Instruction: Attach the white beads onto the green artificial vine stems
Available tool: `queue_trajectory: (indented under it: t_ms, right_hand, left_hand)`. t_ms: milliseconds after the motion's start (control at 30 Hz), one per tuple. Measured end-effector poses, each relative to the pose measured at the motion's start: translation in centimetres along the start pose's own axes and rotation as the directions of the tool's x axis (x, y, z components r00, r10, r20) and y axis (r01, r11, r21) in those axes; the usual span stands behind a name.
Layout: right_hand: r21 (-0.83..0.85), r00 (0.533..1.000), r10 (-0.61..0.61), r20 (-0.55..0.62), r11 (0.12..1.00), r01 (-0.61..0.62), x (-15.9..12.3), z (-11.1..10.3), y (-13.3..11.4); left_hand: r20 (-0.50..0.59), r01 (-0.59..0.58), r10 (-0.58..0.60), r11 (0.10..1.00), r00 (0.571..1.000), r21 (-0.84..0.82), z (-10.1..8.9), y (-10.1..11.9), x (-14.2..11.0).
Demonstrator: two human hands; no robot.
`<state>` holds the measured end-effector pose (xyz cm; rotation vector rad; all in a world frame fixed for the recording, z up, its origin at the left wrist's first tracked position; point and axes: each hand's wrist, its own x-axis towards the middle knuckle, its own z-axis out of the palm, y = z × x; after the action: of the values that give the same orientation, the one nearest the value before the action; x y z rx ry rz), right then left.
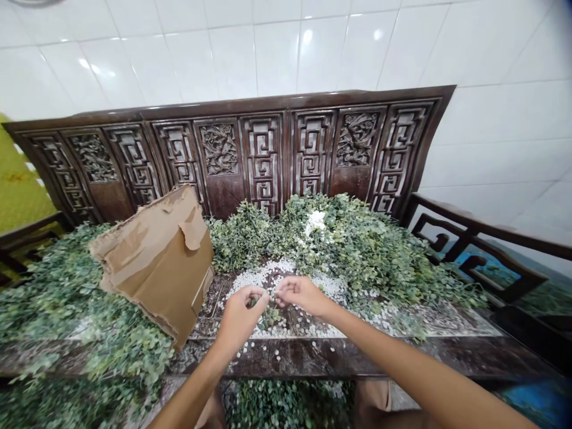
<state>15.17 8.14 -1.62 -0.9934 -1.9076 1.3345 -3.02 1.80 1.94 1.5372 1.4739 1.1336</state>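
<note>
My left hand (243, 313) is closed in a pinch, thumb against fingers, on a small artificial leafy sprig (270, 318) that hangs just under the fingertips. Close beside it, my right hand (301, 294) also pinches, its fingertips almost meeting the left ones. Whatever lies in the right pinch is too small to make out. Many small white round pieces (333, 288) are scattered over the dark wooden bench seat (308, 357) beneath and around both hands.
A large heap of artificial greenery (370, 250) lies against the carved backrest (263, 152), with a white clump (316, 221) on top. At left, a torn cardboard piece (165, 262) stands tilted beside more greenery (129, 339). A dark armrest (473, 232) bounds the right side.
</note>
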Motion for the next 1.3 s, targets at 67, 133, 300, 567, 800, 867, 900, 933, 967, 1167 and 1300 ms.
queue_trajectory:
  t_ms: [67,133,300,567,800,867,900,933,967,1167,1300]
  right_hand:
    - [0.122,1.000,-0.018,-0.021,0.992,0.021,-0.5,-0.2,-1.5]
    - [0.356,0.999,0.000,-0.047,0.934,0.017,-1.0,-0.4,-2.9]
    - [0.441,0.998,-0.010,-0.066,0.896,0.038,-2.1,-0.7,-4.9]
    - [0.435,0.998,-0.005,-0.060,0.900,0.031,-2.8,-0.7,-5.4]
    - [0.389,0.994,-0.033,-0.102,0.918,0.070,-2.6,-1.0,-5.3]
    - [0.366,0.989,-0.056,-0.137,0.925,0.103,-2.4,-1.1,-5.3]
    - [0.359,0.986,-0.065,-0.153,0.926,0.116,-2.3,-1.1,-5.3]
    - [0.361,0.985,-0.067,-0.161,0.925,0.122,-2.3,-1.1,-5.3]
    - [0.370,0.985,-0.063,-0.160,0.921,0.120,-2.3,-1.1,-5.4]
    - [0.372,0.991,-0.029,-0.129,0.925,0.075,-2.5,-0.4,-5.8]
    - [0.312,0.983,-0.029,-0.181,0.946,0.086,-2.6,-0.1,-5.8]
  left_hand:
    - [0.005,0.003,-0.003,1.000,1.000,0.014,-0.1,1.0,-0.2]
    - [0.035,0.000,0.000,1.000,0.999,0.004,-0.1,1.9,-0.3]
    - [0.077,-0.037,0.037,0.999,0.996,0.000,-0.1,3.0,-0.5]
    - [0.045,-0.075,0.070,0.990,0.997,0.122,0.3,3.8,-1.0]
    - [0.173,-0.309,0.267,0.901,0.948,0.305,0.4,3.9,-1.7]
    - [0.143,-0.302,0.269,0.897,0.952,0.321,0.5,3.6,-1.8]
    - [0.122,-0.292,0.267,0.901,0.956,0.322,0.6,3.5,-1.7]
    - [0.101,-0.281,0.262,0.907,0.960,0.315,0.6,3.3,-1.7]
    - [0.082,-0.266,0.253,0.915,0.964,0.303,0.7,3.2,-1.6]
    - [-0.014,-0.170,0.177,0.965,0.984,0.201,0.8,3.0,-1.3]
    - [0.018,-0.228,0.231,0.940,0.973,0.256,0.8,3.3,-1.4]
